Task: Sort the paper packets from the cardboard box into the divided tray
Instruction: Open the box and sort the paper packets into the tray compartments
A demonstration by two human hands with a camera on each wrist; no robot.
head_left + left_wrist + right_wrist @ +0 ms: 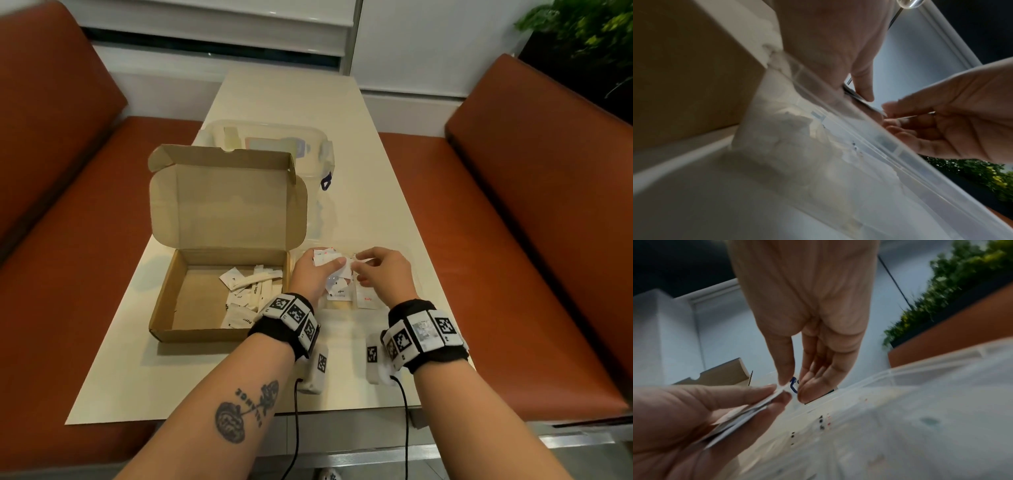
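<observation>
An open cardboard box [191,301] lies on the table with several white paper packets [246,291] in its right half. Right of it sits the clear divided tray [346,247], holding packets with black print [337,294] and one with red print [368,299]. Over the tray, my left hand [318,265] grips a small stack of white packets [330,262] between thumb and fingers. My right hand [361,270] pinches the end of one packet [782,388] of that stack. The tray's rim [869,146] runs just beneath both hands.
A clear lidded plastic container [274,144] with a blue latch stands behind the box's raised lid [226,202]. Orange-brown bench seats [513,240] flank the narrow cream table [291,96]. A plant [589,31] stands at the far right.
</observation>
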